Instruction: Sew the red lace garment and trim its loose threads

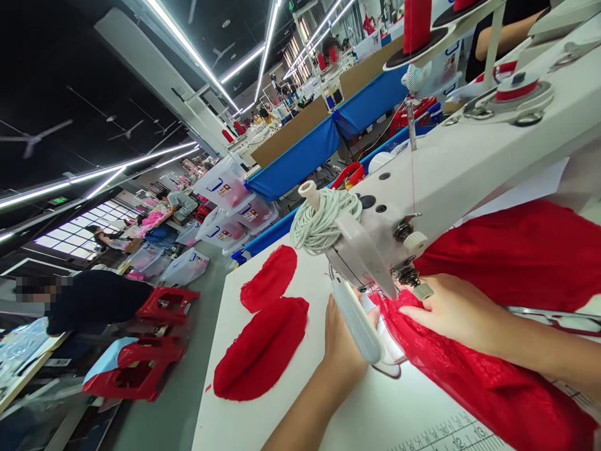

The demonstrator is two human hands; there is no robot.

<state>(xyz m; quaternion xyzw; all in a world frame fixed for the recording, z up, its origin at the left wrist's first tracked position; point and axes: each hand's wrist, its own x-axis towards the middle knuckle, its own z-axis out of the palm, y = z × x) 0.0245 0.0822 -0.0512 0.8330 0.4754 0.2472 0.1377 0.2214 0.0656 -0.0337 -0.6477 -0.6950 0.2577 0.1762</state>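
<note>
One long red cloth with lacy patches point(469, 369) runs from under the head of the sewing machine point(451, 181) toward the lower right of the white surface point(263, 419). We judge it light, soft and a little slippery, likelier to pucker than to hold its shape. The lace looks easy to snag, so we do best to take it with flat fingertips near the edge, clear of the needle. Its upper end lies between our hands. Our right hand point(457, 313) touches it, thumb over the cloth; the other fingertips are hidden, so we cannot tell whether it pinches or only presses. Our left hand point(345, 341) is just to the left, partly behind a white bar point(359, 322), and we cannot tell whether it grips anything. The loose length trails along the near side of our right forearm.
</note>
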